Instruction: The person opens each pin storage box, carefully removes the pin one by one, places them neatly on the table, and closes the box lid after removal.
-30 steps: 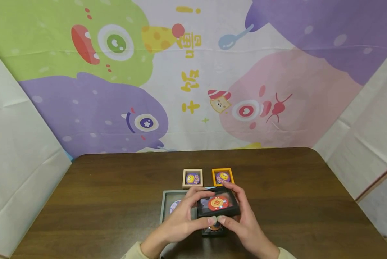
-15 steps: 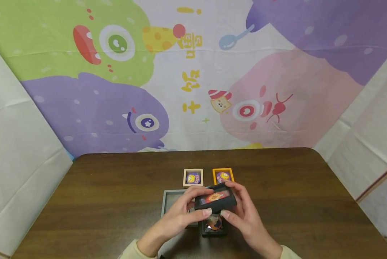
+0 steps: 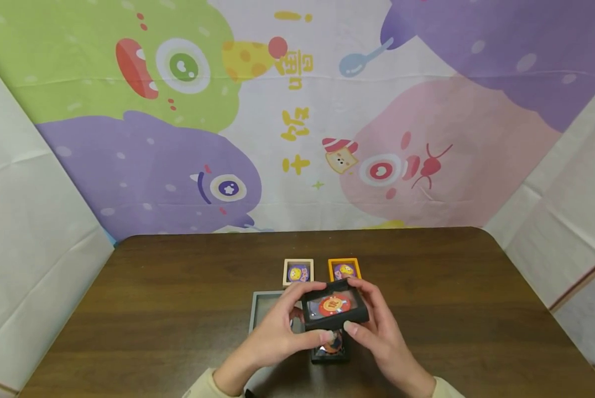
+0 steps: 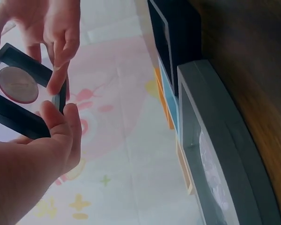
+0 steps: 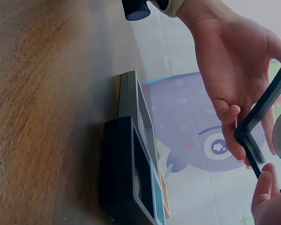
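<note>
Both hands hold a black display frame above the table. A red round badge shows behind its clear film. My left hand grips the frame's left side, fingers along the far edge and thumb by the near edge. On the right side my right hand grips it the same way. In the left wrist view the held frame stands tilted, well off the table. Below it on the table sits a second black frame with a dark and orange round badge, partly hidden by the hands.
A larger grey frame lies left of the second black frame, half covered by my left hand. Behind stand a small beige frame and an orange frame, each with a purple-yellow badge. The wrist view shows a light blue frame too.
The held frame tipped so that its near side showed more, then came partly back towards level. Both thumbs shifted a little along the near edge. The frames on the table stay put.
</note>
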`<action>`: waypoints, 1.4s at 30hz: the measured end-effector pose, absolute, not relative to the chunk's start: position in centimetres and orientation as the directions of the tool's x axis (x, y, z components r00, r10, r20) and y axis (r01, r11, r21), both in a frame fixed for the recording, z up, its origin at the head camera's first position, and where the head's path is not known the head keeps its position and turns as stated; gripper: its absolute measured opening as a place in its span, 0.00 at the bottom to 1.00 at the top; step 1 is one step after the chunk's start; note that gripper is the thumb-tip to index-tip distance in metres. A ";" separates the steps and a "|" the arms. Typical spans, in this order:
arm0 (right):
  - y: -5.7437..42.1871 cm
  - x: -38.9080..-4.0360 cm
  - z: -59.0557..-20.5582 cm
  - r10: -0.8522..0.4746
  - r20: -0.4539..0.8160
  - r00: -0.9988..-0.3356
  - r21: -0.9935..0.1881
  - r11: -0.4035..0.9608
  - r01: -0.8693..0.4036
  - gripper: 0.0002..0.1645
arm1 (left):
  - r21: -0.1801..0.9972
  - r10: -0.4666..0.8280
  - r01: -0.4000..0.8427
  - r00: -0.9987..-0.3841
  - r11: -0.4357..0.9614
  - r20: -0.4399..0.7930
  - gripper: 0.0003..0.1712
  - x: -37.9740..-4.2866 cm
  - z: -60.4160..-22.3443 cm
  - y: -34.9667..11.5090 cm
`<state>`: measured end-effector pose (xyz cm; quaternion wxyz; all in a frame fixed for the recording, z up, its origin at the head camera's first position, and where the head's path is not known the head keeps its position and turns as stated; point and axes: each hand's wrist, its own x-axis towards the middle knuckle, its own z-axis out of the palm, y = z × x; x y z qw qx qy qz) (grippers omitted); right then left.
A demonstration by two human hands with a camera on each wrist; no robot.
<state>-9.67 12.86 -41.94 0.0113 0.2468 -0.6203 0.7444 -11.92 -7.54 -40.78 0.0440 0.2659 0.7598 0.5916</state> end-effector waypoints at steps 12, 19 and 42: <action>12.7 -9.7 -42.0 -0.229 0.327 -0.917 -0.935 -0.216 -0.280 0.33 | 0.908 0.408 0.380 -0.868 0.176 0.284 0.42 -11.6 -40.7 -7.3; 12.9 -10.0 -42.1 -0.266 0.324 -0.908 -0.927 -0.281 -0.248 0.32 | 0.898 0.405 0.395 -0.866 0.193 0.293 0.42 -11.7 -40.7 -7.4; 13.5 -10.4 -42.4 -0.315 0.200 -0.928 -0.919 -0.388 -0.066 0.26 | 0.933 0.404 0.323 -0.883 0.157 0.238 0.30 -11.8 -40.9 -7.0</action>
